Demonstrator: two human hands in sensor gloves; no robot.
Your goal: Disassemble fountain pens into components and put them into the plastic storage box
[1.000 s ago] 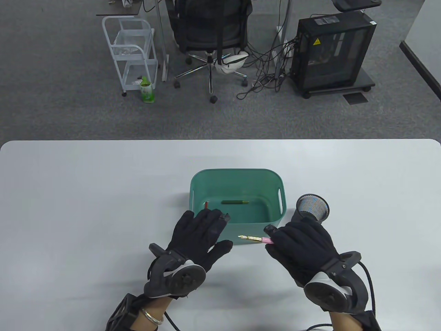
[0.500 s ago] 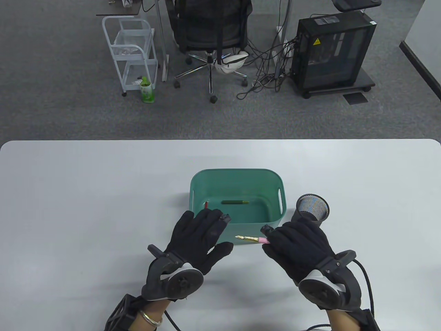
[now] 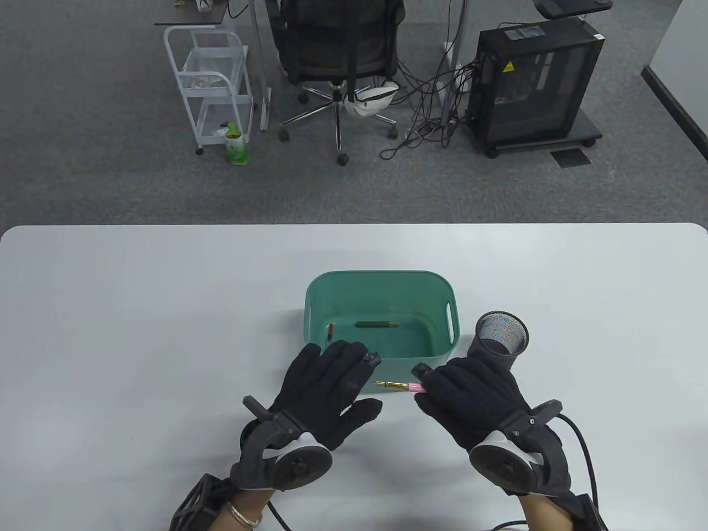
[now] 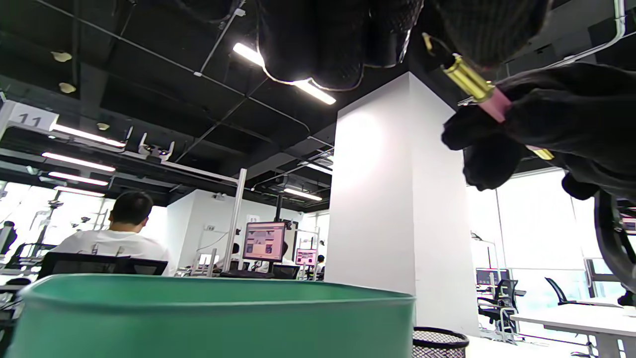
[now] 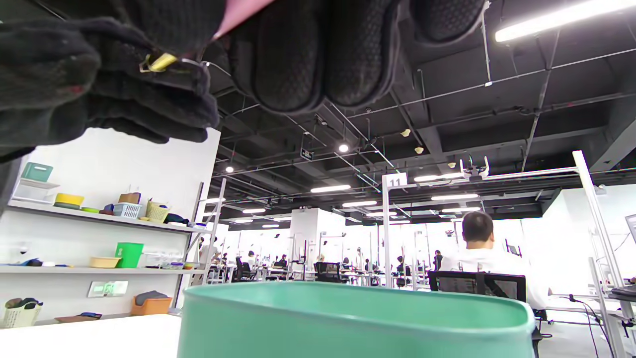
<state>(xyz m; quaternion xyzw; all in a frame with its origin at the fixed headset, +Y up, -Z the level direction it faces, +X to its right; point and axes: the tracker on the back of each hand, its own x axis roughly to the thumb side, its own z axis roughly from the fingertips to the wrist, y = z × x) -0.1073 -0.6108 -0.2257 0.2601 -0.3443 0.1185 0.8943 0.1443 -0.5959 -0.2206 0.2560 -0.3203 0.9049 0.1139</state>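
Pink pen (image 3: 402, 385) now closer to left hand (image 3: 326, 387), gripped by right hand (image 3: 470, 401).

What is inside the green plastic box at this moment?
Inside the green plastic box lie a dark green pen part with a gold end and a small red piece by its left wall. The left hand covers the near left corner, so anything there is hidden.

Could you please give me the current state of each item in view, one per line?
Pink pen: uncapped, gold nib exposed and pointing at the left hand, held level in front of the box.
Right hand: grips the pink pen.
Left hand: fingers reaching toward the nib, holding nothing.
Box: open, upright.
Green part: lying in the box.
Red part: in the box.
Mesh cup: upright, seems empty.
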